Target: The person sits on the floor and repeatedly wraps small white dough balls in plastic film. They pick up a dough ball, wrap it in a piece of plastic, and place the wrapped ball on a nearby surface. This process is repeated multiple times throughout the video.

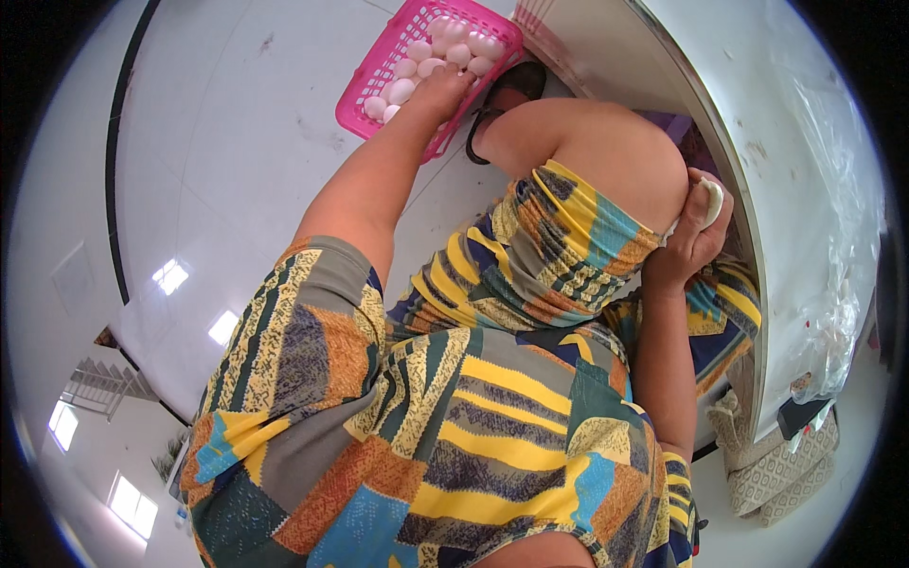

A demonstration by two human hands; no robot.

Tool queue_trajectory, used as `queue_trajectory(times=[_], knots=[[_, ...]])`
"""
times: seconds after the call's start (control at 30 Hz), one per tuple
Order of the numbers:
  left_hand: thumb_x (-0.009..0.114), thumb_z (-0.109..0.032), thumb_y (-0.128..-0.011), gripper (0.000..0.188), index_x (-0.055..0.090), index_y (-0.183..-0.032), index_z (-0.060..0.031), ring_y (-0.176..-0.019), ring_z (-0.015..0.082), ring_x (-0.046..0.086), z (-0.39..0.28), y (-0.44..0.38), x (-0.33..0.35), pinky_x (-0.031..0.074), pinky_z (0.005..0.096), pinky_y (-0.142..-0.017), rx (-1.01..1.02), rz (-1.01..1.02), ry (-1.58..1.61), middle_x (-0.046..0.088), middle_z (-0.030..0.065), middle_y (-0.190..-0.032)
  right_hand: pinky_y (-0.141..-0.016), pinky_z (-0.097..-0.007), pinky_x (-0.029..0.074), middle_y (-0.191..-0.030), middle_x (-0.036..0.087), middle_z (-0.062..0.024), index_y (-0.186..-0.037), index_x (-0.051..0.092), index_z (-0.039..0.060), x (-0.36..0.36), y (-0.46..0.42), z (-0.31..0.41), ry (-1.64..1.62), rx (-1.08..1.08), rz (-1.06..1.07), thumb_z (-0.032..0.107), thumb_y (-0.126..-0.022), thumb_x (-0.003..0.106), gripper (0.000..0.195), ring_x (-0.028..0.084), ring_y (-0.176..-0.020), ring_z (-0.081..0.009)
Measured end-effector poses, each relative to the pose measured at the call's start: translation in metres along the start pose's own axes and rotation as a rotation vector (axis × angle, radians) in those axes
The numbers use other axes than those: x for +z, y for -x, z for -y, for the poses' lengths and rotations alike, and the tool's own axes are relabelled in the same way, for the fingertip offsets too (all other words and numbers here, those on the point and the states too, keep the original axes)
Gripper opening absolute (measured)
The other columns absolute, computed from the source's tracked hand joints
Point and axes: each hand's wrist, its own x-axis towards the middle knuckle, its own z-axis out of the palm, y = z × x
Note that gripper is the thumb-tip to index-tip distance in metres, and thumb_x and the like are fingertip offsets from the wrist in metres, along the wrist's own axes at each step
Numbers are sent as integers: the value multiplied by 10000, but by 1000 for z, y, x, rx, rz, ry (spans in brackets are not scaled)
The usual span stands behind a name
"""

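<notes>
My left hand (442, 91) reaches down into a pink plastic basket (353, 117) on the floor. Its fingers rest among several white eggs (402, 91); whether they grip one is hidden by the hand itself. Beside my bent knee, my right hand (685, 245) is closed around a folded white cloth (711, 202). Part of that cloth sticks out between the thumb and fingers.
A white table (795, 234) curves along my right side, with clear plastic film (838, 284) and a dark, flat object (802, 417) on it. Patterned cushions (788, 476) lie beyond its near end. My sandaled foot (515, 89) is beside the basket on the tiled floor (234, 142).
</notes>
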Motion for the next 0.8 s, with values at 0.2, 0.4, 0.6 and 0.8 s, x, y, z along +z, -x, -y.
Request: queue_trajectory(times=[0.2,0.4,0.6,0.8], knots=[[497,-182,-894,251,625,-1102,-125,-1060,372,586,-6,-8,-3,506,456,-868,-36,30,-119,596,191,-1119,-850,-286,440,-1007,617,-69,-1050,609,-8,0,-3,1,24,12,15,198,-1015,471,250,566,-920,-141],[532,-166,-871,236,646,-1064,-92,-1073,368,581,-4,-14,-7,507,451,-868,-37,39,-188,596,192,-1115,-854,-285,435,-1012,614,-73,-1052,609,-6,0,-4,3,29,12,23,209,-1014,463,263,563,-925,-147],[582,-124,-841,249,639,-1077,-67,-1047,391,572,5,-11,-4,487,449,-879,-30,-75,33,581,222,-1094,-845,-280,430,-1006,607,-66,-1052,607,0,0,-2,4,-10,25,22,224,-1013,471,265,555,-913,-141],[695,-71,-734,327,613,-1051,-58,-1027,408,545,-2,2,-5,446,474,-910,-27,-331,243,570,214,-1075,-789,-295,440,-942,597,-74,-1010,614,13,-2,-5,3,24,-4,8,230,-998,507,243,555,-853,-163]])
